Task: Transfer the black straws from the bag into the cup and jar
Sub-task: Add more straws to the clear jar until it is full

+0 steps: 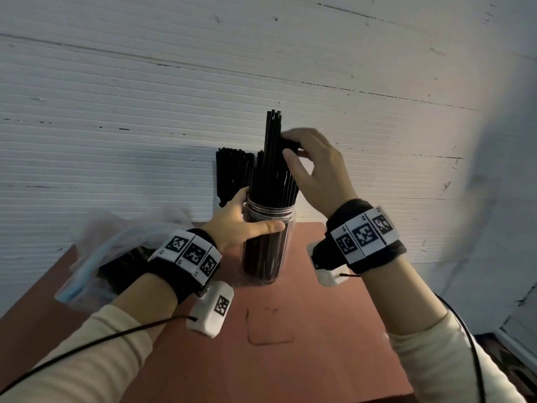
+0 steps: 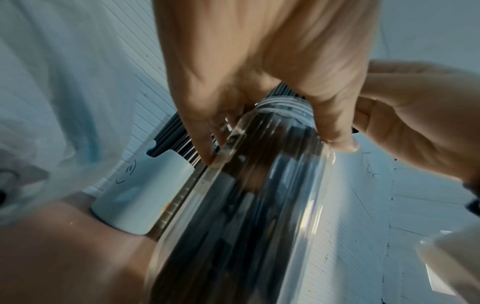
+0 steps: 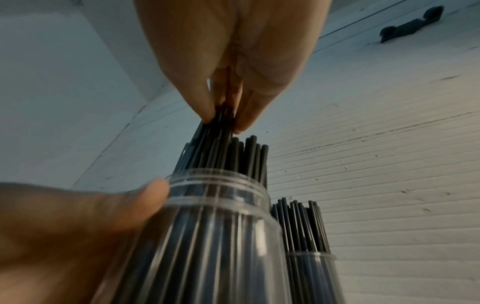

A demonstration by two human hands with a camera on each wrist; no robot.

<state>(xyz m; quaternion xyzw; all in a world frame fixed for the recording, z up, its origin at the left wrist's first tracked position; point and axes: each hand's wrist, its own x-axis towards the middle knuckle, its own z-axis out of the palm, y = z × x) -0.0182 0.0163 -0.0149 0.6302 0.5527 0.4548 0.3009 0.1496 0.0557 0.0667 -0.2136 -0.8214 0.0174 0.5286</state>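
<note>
One jar (image 1: pixel 266 242), one cup (image 2: pixel 140 193) and one bag (image 1: pixel 93 257) were counted. Two hands were seen. Straws (image 1: pixel 271 170) were too many to count.

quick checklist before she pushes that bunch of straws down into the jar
1. Left hand grips the jar: ok.
2. Right hand pinches the raised bunch of straws: ok.
3. Bunch's lower ends inside the jar mouth: ok.
4. Jar upright on the table: ok.
5. Room left in the jar: cannot tell, it looks packed.
6. Cup clear of the jar: cannot tell.
</note>
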